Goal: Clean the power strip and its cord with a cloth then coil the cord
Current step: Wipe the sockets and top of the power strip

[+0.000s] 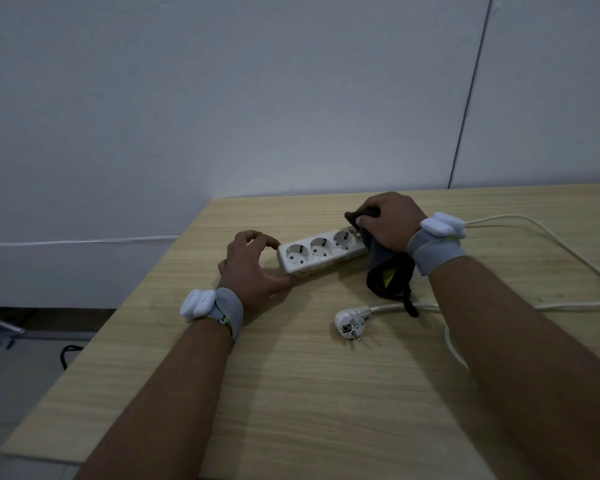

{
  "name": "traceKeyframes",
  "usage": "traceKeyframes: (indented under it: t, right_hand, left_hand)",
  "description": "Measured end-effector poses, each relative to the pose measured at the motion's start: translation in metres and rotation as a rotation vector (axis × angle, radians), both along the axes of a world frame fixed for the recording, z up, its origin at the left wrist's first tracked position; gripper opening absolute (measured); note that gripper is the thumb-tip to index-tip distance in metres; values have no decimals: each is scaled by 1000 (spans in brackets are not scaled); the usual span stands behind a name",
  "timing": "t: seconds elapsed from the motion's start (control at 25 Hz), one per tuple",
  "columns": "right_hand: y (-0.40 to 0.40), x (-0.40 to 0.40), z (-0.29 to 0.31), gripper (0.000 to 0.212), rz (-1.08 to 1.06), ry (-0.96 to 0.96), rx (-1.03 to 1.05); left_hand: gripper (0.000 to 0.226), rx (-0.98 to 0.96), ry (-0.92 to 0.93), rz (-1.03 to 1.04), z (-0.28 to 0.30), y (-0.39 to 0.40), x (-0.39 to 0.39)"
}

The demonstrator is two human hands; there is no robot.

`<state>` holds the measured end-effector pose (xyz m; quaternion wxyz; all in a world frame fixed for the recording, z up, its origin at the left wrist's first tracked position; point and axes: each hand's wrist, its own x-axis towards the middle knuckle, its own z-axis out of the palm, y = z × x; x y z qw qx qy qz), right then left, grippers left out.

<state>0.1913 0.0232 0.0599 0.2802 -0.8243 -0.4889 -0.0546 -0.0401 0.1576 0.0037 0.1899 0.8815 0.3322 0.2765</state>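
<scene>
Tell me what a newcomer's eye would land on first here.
Probably the white three-socket power strip mid-table, held at its left end by the left hand while the right hand presses a dark cloth on its right end. Next, the white plug lying nearer, its cord looping off right.

Power strip [321,251] lies on table [291,393], plug [349,323] before it.
</scene>
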Motion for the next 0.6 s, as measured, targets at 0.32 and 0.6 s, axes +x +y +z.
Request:
traceKeyframes:
  t: [0.32, 0.6]
  right_hand:
    - [12, -24, -10, 24, 122, -64, -60]
    - [-8, 14, -3, 23, -67, -15, -100]
  left_hand:
    - [57, -6, 26, -10, 0, -1, -2]
    - [53, -43, 83, 11, 2, 3, -3]
